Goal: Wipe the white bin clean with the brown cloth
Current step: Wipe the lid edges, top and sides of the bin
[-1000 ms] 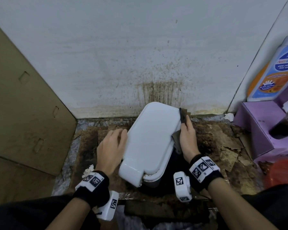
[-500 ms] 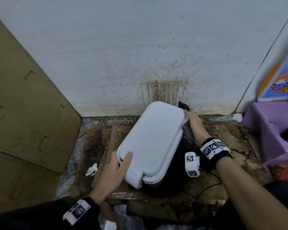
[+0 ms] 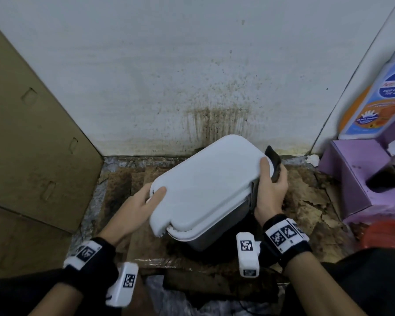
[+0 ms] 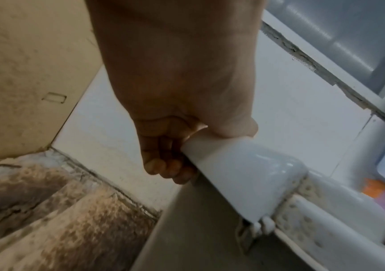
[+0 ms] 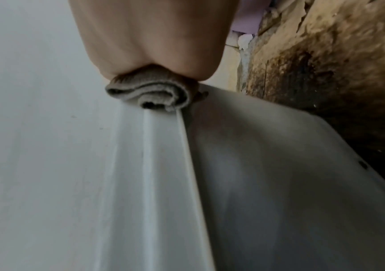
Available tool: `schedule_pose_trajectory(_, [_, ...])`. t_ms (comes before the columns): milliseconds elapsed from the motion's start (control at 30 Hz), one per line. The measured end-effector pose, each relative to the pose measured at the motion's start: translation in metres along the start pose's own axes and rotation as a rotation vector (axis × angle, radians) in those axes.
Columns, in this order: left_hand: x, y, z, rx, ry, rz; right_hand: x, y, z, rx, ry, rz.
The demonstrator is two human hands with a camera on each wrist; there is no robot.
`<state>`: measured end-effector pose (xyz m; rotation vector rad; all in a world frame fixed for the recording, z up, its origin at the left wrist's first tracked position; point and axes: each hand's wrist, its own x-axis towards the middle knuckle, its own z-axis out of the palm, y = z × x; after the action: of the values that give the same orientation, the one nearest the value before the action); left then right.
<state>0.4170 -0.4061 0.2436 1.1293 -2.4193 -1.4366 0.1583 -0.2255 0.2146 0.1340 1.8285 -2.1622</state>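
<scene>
The white bin (image 3: 205, 183) with its lid down stands turned at an angle on the stained floor, close to the wall. My left hand (image 3: 144, 201) grips the lid's near-left edge (image 4: 244, 174), thumb on top and fingers curled underneath. My right hand (image 3: 271, 185) holds the bin's right side, thumb on the lid's far corner, and presses the brown cloth (image 3: 274, 161) against the rim. In the right wrist view the folded cloth (image 5: 149, 93) sits bunched under my palm on the rim's ridges.
A stained white wall (image 3: 214, 119) rises right behind the bin. Brown cardboard (image 3: 32, 144) leans at the left. A purple box (image 3: 356, 179) and a blue-orange bottle (image 3: 379, 99) stand at the right, with a red object (image 3: 388, 233) below them. The floor is torn, dirty cardboard (image 3: 306, 201).
My left hand has slid from the bin's left side to the lid's near-left edge and gripped it. The bin has turned clockwise. My right hand with the cloth now clasps the far right corner.
</scene>
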Motion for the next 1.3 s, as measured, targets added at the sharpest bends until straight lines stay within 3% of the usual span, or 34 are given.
schedule_pose_trajectory(100, [0.015, -0.002, -0.006, 0.015, -0.026, -0.011, -0.022, 0.006, -0.007, 0.013, 0.102, -0.022])
schedule_pose_trajectory(200, [0.024, -0.006, -0.005, 0.063, -0.045, -0.022, -0.033, 0.019, -0.018, -0.031, 0.151, 0.049])
schedule_pose_trajectory(400, [0.025, -0.007, -0.001, 0.094, -0.043, -0.04, -0.027, 0.025, -0.028, -0.096, 0.105, 0.072])
schedule_pose_trajectory(500, [0.021, -0.007, 0.002, 0.133, 0.024, -0.064, -0.013, 0.018, -0.033, -0.142, 0.025, 0.113])
schedule_pose_trajectory(633, [0.016, -0.007, 0.012, 0.343, 0.179, -0.179, 0.014, 0.0, -0.043, -0.217, -0.186, 0.168])
schedule_pose_trajectory(767, [0.009, -0.006, 0.023, 0.309, 0.194, -0.299, 0.023, -0.015, -0.044, -0.297, -0.321, 0.154])
schedule_pose_trajectory(867, [0.009, -0.01, 0.027, 0.279, 0.203, -0.295, 0.016, -0.01, -0.044, -0.391, -0.279, 0.068])
schedule_pose_trajectory(1067, [0.018, 0.01, 0.023, 0.296, 0.222, -0.292, -0.019, -0.002, -0.049, -0.324, -0.072, -0.004])
schedule_pose_trajectory(1167, [0.029, 0.018, 0.017, 0.329, 0.234, -0.211, -0.037, 0.011, -0.05, -0.206, 0.073, 0.028])
schedule_pose_trajectory(1300, [0.045, 0.025, 0.011, 0.329, 0.225, -0.155, -0.04, 0.02, -0.051, -0.015, 0.128, 0.116])
